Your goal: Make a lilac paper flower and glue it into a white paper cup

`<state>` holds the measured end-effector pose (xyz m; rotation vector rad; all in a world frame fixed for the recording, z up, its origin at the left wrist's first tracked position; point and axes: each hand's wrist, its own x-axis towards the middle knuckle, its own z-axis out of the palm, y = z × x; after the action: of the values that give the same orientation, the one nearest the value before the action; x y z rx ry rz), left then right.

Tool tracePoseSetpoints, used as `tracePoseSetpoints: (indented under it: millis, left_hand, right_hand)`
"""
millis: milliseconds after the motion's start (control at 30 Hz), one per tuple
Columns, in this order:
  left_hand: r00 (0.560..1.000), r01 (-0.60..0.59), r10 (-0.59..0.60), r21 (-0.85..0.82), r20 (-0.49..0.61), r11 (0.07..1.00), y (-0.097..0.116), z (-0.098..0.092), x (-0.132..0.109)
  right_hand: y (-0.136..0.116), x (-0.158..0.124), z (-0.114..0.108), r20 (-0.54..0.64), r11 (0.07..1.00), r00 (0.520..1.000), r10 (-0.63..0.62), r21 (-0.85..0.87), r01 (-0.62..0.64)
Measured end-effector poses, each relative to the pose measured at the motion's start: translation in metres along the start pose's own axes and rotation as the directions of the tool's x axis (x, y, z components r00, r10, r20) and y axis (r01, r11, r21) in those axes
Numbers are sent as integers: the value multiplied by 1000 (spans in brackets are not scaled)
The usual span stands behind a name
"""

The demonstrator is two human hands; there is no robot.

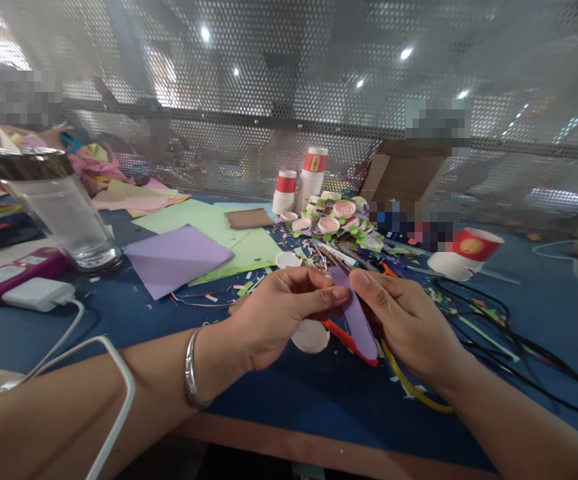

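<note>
Hands and cut paper on a blue table (249, 403). The left hand (289, 313) pinches a smooth, narrow purple paper strip (363, 337), thumb over fingers; the strip slants toward the near side, between both hands. The right hand (413, 327) is curled narrow at the strip's right edge; whether it grips the strip cannot be told. Far left of the hands lie one flat, four-cornered purple sheet (179, 257) and one rough brown cardboard piece (247, 219). Counted: one strip, two white discs (311, 337), two upright stacks of paper cups (313, 177) at the far side.
</note>
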<state>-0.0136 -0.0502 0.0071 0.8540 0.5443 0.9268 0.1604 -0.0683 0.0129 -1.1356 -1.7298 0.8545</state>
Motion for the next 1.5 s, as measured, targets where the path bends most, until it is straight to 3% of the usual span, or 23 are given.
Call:
tracePoseSetpoints:
  millis: [333,533,733,900,1100,1300,1500]
  left_hand:
    - [999,-45,45,45,-9,998,1,1,-1]
    - [998,-65,65,130,6,989,0,-3,1]
    - [999,-51,51,133,2,990,0,-3,3]
    - [997,-55,44,201,56,978,3,-3,2]
    - [989,-146,127,494,72,857,-1,-9,5]
    - [966,-238,248,615,72,752,-4,-11,6]
    - [970,-200,222,836,96,512,3,-3,-2]
  right_hand:
    - [3,1,0,50,998,999,7,66,-10]
    - [5,0,-1,-9,998,1000,28,47,-28]
    - [7,1,-2,-55,971,994,98,223,-83]
    - [9,4,-3,-13,975,999,44,218,-40]
    - [0,6,-2,-50,997,998,-37,64,40]
    - [-1,6,2,-155,987,977,-147,-94,134]
    - [-1,5,4,-178,984,972,-153,-120,133]
